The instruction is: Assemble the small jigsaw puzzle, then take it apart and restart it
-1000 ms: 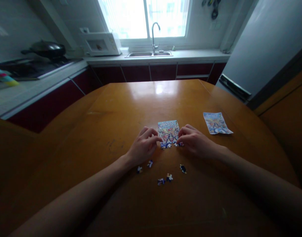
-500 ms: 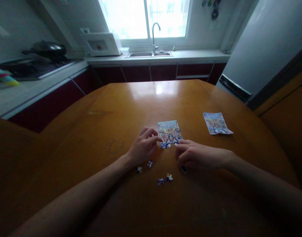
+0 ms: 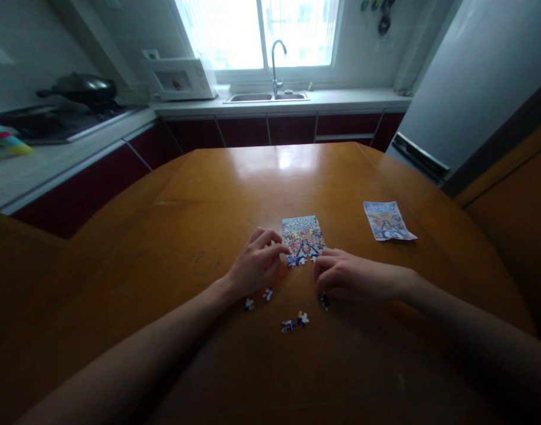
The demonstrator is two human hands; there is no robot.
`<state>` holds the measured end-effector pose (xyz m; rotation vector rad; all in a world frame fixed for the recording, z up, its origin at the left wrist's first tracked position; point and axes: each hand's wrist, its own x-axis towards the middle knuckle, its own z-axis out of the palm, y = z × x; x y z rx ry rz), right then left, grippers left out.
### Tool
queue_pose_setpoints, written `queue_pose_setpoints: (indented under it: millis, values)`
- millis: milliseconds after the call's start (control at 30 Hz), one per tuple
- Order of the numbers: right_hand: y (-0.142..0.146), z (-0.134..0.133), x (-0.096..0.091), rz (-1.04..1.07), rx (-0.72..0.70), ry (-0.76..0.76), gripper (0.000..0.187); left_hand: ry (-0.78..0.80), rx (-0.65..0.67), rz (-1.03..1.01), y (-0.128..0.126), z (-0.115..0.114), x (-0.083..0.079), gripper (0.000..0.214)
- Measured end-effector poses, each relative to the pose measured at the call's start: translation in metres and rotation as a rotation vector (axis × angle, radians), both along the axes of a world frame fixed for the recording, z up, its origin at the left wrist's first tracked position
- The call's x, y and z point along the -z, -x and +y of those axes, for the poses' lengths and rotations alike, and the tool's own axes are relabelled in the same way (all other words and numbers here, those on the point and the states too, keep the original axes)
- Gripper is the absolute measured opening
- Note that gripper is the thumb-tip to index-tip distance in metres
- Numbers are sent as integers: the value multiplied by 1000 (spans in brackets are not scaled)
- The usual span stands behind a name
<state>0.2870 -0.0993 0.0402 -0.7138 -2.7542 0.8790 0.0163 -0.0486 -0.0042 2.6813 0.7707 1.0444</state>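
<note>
A small, colourful jigsaw puzzle [image 3: 304, 235] lies mostly assembled on the wooden table, its lower edge uneven. My left hand [image 3: 262, 260] rests at its lower left edge, fingers bent and apart, with a fingertip on the border. At the lower right corner, my right hand [image 3: 341, 273] has its fingers drawn together on a puzzle piece [image 3: 314, 258], which they partly cover. A dark puzzle piece [image 3: 324, 301] lies just below the right palm. Nearer me are several loose pieces, among them a white-and-blue piece [image 3: 268, 293] and a tan-and-white piece [image 3: 302, 319].
A creased printed picture sheet [image 3: 389, 221] lies on the table [image 3: 235, 195] to the right. Beyond the table are a counter with a sink [image 3: 252, 98], a microwave [image 3: 182, 79], a stove with a dark pan [image 3: 87, 88], and a fridge [image 3: 469, 88] at right.
The dark piece below my right palm has shifted slightly left and shows a bit more. The right fingers have moved very little; the left hand stays in place.
</note>
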Motion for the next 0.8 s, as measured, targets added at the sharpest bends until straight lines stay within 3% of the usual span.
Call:
queue_pose_setpoints:
  millis: [533, 800]
  values:
    - [3, 3, 6, 25, 120, -39, 1, 17, 2, 9, 1, 1, 2, 27]
    - [3, 4, 13, 70, 93, -54, 3, 26, -1, 11, 1, 1, 2, 26]
